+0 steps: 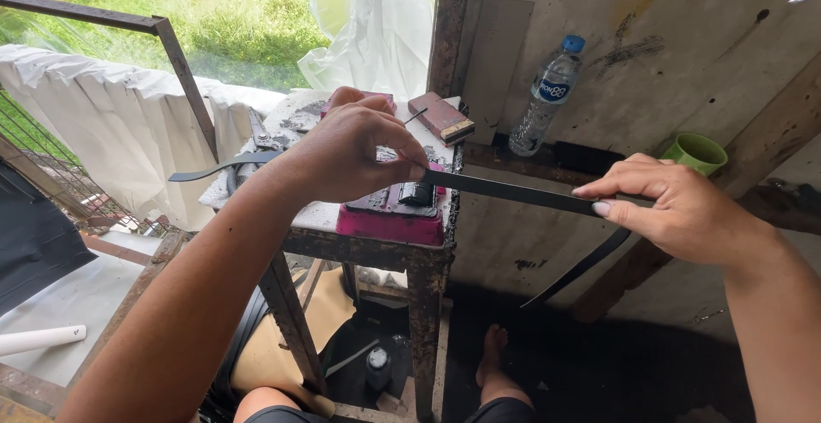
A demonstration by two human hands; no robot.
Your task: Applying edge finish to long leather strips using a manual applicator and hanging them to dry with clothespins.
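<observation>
Rusty metal stand (368,248) before a stained wall bore a pink block-shaped tool (393,213). Across that tool ran a long black flat strap (513,190), pinched at the tool by the left hand (346,153), right hand (676,205) gripping it further right. Behind the tool: clear plastic bottle (546,94), green cup (697,151).

Seeing two hands (342,153) (676,209) working one black strap (513,190). One plastic bottle (546,94), one green cup (697,151), one pink block (393,213) and one bare foot (492,354) showing.
</observation>
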